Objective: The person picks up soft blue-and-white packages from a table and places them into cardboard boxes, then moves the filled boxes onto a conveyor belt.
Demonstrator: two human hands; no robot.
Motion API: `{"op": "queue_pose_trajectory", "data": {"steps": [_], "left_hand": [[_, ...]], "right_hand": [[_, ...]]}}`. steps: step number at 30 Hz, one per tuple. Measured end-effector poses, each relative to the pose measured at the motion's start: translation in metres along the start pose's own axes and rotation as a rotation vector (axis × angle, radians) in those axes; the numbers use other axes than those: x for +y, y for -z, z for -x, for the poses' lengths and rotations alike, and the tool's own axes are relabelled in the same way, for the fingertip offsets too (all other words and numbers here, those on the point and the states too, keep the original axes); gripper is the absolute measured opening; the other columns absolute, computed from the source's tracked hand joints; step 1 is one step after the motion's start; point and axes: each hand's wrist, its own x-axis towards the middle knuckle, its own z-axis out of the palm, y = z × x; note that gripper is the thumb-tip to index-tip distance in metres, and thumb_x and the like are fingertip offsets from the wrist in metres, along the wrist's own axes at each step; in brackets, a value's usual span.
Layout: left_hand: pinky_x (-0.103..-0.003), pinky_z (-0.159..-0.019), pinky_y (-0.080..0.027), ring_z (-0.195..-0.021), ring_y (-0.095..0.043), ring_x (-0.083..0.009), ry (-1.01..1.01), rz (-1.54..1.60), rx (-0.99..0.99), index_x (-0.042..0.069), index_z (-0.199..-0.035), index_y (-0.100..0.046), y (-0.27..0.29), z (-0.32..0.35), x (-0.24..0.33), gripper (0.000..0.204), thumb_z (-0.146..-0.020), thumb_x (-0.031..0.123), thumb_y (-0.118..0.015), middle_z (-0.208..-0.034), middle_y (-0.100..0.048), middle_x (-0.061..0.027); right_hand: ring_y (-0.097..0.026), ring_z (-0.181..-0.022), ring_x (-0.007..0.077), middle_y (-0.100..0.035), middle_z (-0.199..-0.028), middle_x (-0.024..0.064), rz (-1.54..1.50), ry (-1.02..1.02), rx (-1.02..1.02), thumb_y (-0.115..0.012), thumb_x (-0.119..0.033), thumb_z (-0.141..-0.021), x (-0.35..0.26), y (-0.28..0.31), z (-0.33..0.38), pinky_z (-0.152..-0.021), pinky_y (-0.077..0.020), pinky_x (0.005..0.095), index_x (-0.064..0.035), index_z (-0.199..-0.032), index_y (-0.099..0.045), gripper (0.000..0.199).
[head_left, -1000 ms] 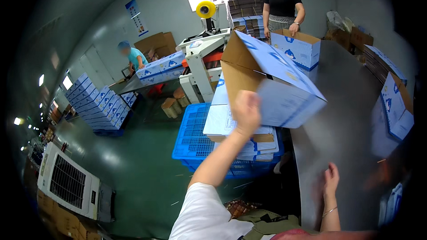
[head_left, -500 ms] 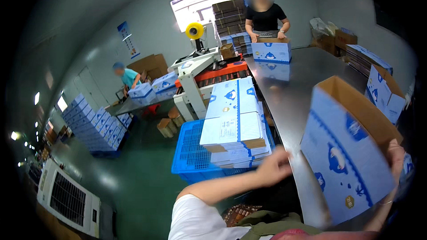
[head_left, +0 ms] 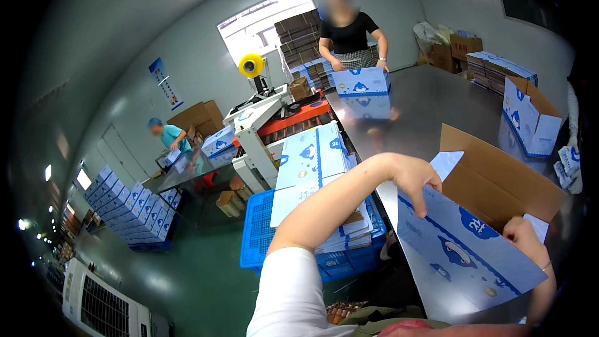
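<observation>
An open blue-and-white printed carton [head_left: 458, 256] with brown inner walls stands on the metal table right in front of me. My left hand [head_left: 412, 181] is at its left top corner, the thumb over the near panel and the fingers behind the edge by a small side flap. At the right side of the opening, my right hand [head_left: 525, 237] has its fingers curled over the carton's edge. The carton's inside bottom is hidden. To my left, a pile of flattened cartons [head_left: 310, 156] lies on a blue plastic crate [head_left: 257, 231].
Across the metal table [head_left: 430, 97], a co-worker [head_left: 352, 40] handles another carton [head_left: 362, 81]. A further open carton [head_left: 530, 118] stands at the right. A taping machine [head_left: 256, 128] adjoins the table's left side. Another person [head_left: 170, 137] works with cartons farther left.
The carton has come down from a tilted position and its opening has widened. My left hand has moved up and right onto its edge, and my right hand has moved to the opening.
</observation>
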Motion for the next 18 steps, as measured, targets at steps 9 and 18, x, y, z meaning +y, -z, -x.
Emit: {"op": "queue_pose_trajectory", "data": {"steps": [9, 18], "left_hand": [[-0.047, -0.105, -0.033, -0.129, -0.043, -0.0341, -0.088, -0.236, 0.679, 0.002, -0.126, -0.055, 0.021, -0.104, -0.051, 0.08, -0.066, 0.048, -0.079, -0.14, -0.044, -0.0211], [-0.052, -0.111, -0.023, -0.134, -0.036, -0.0361, 0.371, -0.001, 1.515, -0.003, -0.142, -0.031, -0.065, -0.092, -0.082, 0.098, -0.071, 0.045, -0.08, -0.145, -0.034, -0.0256]], "right_hand": [[-0.042, -0.13, 0.0344, -0.048, -0.136, 0.0234, -0.103, -0.093, 0.388, -0.063, -0.04, -0.081, 0.097, 0.122, -0.066, -0.107, -0.0326, 0.0396, 0.0036, -0.13, -0.049, 0.067], [-0.021, -0.141, 0.0425, -0.025, -0.149, 0.0292, 0.234, -0.052, -0.131, -0.062, -0.062, -0.076, -0.017, 0.022, 0.026, -0.116, -0.0085, 0.0488, 0.0046, -0.142, -0.031, 0.099]]}}
